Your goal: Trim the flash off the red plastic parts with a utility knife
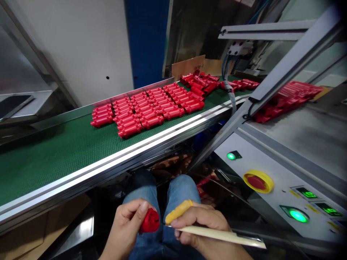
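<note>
Green conveyor (46, 169) edge above, the left hand (124, 227) grips a red part (149, 221) just beside the yellow tool (177, 212) and pale strip (218, 234) clasped in the right hand (199, 226), where a slipping grip could drop either into the lap.

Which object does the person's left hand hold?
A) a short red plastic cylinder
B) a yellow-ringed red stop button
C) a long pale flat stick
A. The left hand grips the short red plastic cylinder, while the long pale flat stick sits in the right hand.
</note>
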A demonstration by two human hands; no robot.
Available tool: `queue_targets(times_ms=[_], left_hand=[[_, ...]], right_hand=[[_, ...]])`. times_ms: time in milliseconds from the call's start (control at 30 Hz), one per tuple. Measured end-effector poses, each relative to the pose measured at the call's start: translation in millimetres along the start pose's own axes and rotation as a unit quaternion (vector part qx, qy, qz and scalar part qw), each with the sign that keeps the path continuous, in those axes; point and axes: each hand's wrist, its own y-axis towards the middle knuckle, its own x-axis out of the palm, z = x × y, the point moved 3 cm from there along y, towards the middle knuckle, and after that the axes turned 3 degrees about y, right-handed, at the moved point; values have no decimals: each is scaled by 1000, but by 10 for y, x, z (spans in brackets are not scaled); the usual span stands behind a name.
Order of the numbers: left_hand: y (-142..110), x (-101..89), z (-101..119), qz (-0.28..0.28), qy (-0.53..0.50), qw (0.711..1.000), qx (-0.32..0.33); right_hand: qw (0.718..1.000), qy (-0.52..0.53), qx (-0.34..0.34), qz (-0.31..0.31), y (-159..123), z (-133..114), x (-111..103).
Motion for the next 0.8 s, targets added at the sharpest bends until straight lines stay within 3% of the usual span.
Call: queue_targets(times_ms=[633,800], left_hand=[[-1,11,-1,1,43,999,-8],[14,-5,-54,0,25,1000,-3]], right_hand=[[999,23,-31,-15,30,33,14],[998,58,-12,-13,9,123,34]])
